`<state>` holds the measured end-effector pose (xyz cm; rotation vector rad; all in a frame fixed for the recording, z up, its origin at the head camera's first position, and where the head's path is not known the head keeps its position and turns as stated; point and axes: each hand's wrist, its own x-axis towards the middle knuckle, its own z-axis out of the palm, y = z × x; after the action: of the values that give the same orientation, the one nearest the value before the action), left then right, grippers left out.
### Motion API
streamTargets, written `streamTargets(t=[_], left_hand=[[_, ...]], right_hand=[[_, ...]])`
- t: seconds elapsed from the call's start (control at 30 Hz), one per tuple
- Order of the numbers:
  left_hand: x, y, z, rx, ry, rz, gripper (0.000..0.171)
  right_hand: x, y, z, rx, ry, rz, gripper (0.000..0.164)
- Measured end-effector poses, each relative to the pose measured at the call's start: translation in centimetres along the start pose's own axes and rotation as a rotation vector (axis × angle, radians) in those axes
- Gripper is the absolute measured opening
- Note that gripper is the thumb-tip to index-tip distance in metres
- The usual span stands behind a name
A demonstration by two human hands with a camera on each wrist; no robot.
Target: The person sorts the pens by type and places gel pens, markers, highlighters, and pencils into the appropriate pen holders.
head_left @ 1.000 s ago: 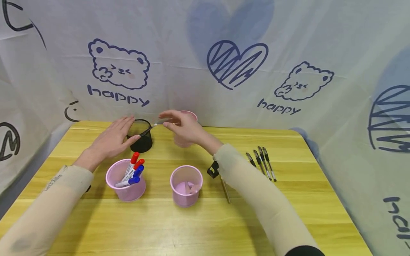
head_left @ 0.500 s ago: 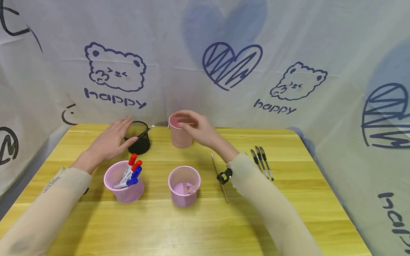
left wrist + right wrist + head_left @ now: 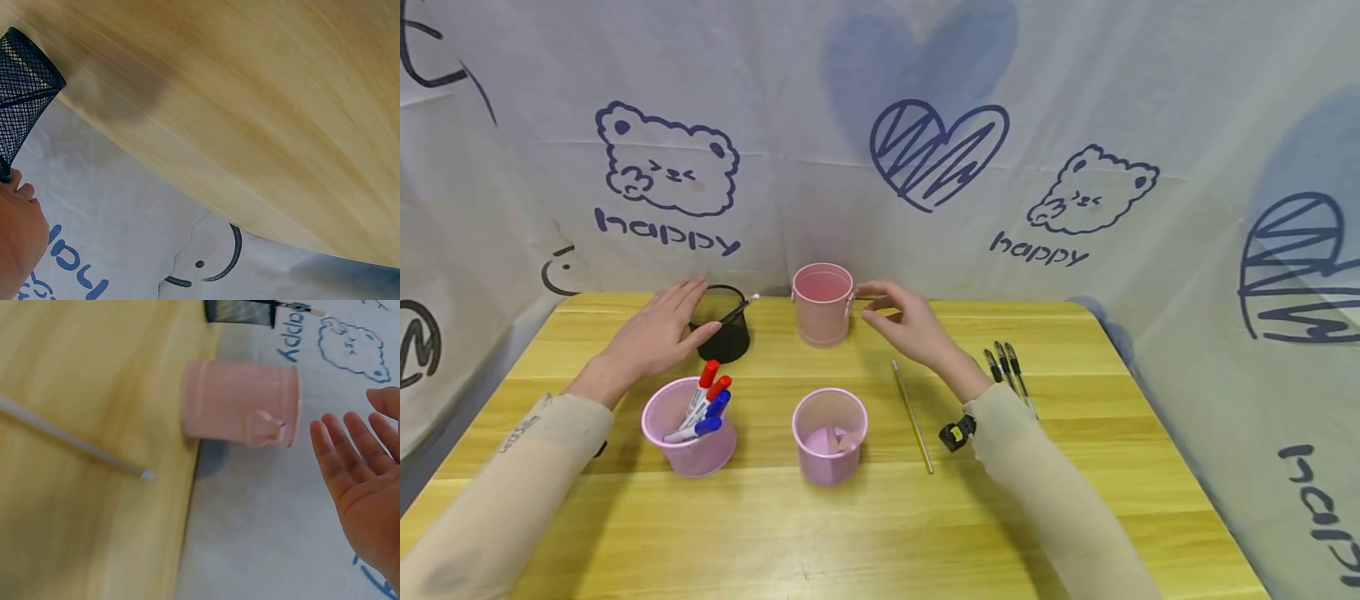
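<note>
My left hand lies against the left side of a black mesh pen holder, its fingers straight at the rim and the thumb across the front. The rim touches the fingertips in the left wrist view. A dark stick with a white tip leans out of the holder. My right hand, empty and with loosely bent fingers, is just right of a pink bucket with small side handles. The bucket stands upright at the back of the table, and nothing shows in its visible inside.
A pink cup of red and blue markers stands front left. Another pink cup holds small pinkish pieces. A gold pencil lies right of it, several black pens farther right, partly behind the sleeve. A printed cloth hangs behind.
My right hand has drawn back rightward from over the pink bucket, uncovering its rim, and the pencil now shows in full. The left hand has stayed at the mesh holder.
</note>
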<state>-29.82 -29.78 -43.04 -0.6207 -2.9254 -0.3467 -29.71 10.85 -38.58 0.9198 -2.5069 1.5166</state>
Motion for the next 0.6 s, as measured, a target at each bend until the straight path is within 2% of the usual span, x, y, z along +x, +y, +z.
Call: streamTargets(t=[0.33,0.6], left_hand=[[0.0,-0.1,0.1,0.014,-0.009,-0.002,0.083],[0.0,0.0,-0.1,0.014,-0.014,-0.008,0.083]], right_hand=[[-2.4,3.5,-0.6,-0.112,-0.081,0.074,0.04],[-4.0,4.9,-0.9,-0.198,-0.177,0.137,0.047]])
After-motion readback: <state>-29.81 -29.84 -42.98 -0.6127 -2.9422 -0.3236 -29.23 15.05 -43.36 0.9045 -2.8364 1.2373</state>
